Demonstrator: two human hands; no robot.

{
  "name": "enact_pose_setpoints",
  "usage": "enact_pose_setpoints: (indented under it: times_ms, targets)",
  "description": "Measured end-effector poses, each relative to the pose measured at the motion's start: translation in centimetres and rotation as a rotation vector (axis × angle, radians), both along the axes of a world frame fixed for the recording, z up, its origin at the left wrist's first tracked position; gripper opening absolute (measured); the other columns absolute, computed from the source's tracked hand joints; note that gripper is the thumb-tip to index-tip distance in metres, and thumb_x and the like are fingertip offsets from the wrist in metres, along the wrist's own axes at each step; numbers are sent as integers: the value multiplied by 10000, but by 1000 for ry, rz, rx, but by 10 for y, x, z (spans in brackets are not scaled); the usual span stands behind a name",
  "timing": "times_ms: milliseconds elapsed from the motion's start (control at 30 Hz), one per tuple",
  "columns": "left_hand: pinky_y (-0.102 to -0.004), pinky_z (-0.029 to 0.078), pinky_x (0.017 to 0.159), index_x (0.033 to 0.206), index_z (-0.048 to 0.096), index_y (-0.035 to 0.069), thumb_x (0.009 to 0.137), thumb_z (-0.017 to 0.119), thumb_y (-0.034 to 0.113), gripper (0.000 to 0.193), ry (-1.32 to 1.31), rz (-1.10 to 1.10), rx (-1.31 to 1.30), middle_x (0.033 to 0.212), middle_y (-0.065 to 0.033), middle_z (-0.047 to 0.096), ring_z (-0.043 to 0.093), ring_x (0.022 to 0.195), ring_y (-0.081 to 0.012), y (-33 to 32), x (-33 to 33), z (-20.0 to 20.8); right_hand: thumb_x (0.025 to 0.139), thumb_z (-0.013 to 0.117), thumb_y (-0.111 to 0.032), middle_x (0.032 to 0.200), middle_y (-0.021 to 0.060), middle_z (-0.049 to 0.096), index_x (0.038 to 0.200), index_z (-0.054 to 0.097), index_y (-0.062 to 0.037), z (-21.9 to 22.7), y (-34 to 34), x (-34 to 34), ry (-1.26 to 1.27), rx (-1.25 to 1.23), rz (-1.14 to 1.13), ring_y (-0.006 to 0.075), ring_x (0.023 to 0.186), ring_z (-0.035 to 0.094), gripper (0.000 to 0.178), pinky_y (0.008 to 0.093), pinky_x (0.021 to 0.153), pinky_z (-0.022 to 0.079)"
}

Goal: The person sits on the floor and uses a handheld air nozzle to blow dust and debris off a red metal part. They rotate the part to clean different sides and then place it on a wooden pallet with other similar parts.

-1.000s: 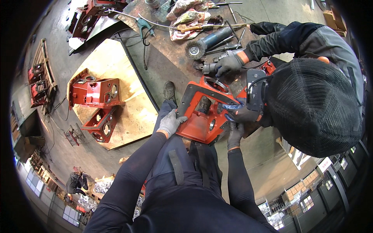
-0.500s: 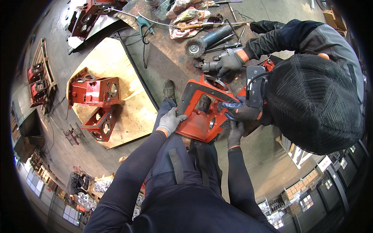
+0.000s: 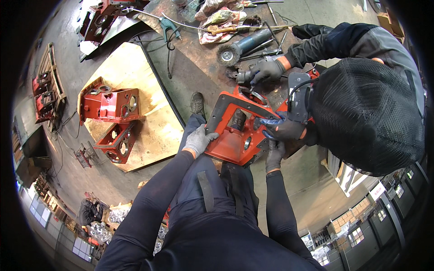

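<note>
A red metal housing (image 3: pixel 229 147) with a dark flat rim and round bores is held in front of my legs. My left hand (image 3: pixel 199 140), in a grey glove, is closed around its left edge. The gloved right hand (image 3: pixel 275 154) grips the lower right side, fingers partly hidden behind the casting. Beside it, a co-worker's blue-and-black gloved hand (image 3: pixel 285 128) rests on the housing's right side. The co-worker's other hand (image 3: pixel 266 72) is over a grey power tool (image 3: pixel 243 76), near the large round bore at the top.
On the workbench (image 3: pixel 203 58) lie an angle grinder with a wire wheel (image 3: pixel 227 55), rags (image 3: pixel 221 22) and a green air gun (image 3: pixel 169 28). Red housings (image 3: pixel 120 106) stand on a wooden board (image 3: pixel 158 140) at left; others sit on a pallet (image 3: pixel 56 83). The co-worker's cap (image 3: pixel 366 117) is close at right.
The co-worker's upper hand has moved slightly up and right, and their head has shifted a little upward. My hands and the housing stay almost where they were.
</note>
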State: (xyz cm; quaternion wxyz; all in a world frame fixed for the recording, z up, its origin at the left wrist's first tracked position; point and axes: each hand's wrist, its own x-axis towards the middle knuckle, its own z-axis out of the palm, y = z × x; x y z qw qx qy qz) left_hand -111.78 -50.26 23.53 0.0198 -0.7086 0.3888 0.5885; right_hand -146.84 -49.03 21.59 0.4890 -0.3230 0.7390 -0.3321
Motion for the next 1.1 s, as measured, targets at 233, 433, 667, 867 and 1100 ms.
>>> enact_pose_setpoints:
  times_ms: [233,433,667,867,1100]
  targets:
    - [-485,520,972,1221,625,30,919,710,590,642,-10,-34,-8,1182,-260,725,687,1147,-410,5,0,-11,1021,744,-302,1193,39,722,1233,699,17,-22,13,-11,5,-22,-10,148,1100,624,386,335,997,480]
    - [-484,522,963,1211,629,23,914,715,593,648,7,-9,-5,1180,-262,725,692,1129,-415,5,1,-9,1021,745,-291,1219,45,713,1253,688,16,1,-3,2,-33,-10,-25,149,1110,622,389,334,1009,481]
    - [-488,523,950,1226,629,39,916,717,595,643,-7,-9,-12,1173,-262,728,694,1127,-417,8,0,-12,1018,750,-243,1273,35,686,1312,645,28,4,-7,6,-19,-40,-30,152,1136,614,414,324,1045,474]
    - [-490,527,964,1245,617,55,932,705,594,630,-8,-33,-63,1176,-254,727,689,1134,-416,10,1,-13,1021,747,-238,1311,49,665,1339,623,38,16,-13,11,-68,-10,-28,158,1187,593,439,325,1068,460]
    - [-477,531,958,1259,615,57,922,706,611,655,5,-37,16,1188,-242,729,698,1132,-400,4,1,-8,1022,749,-258,1311,45,662,1372,611,32,11,-9,7,-81,-54,0,152,1167,595,475,322,1049,461]
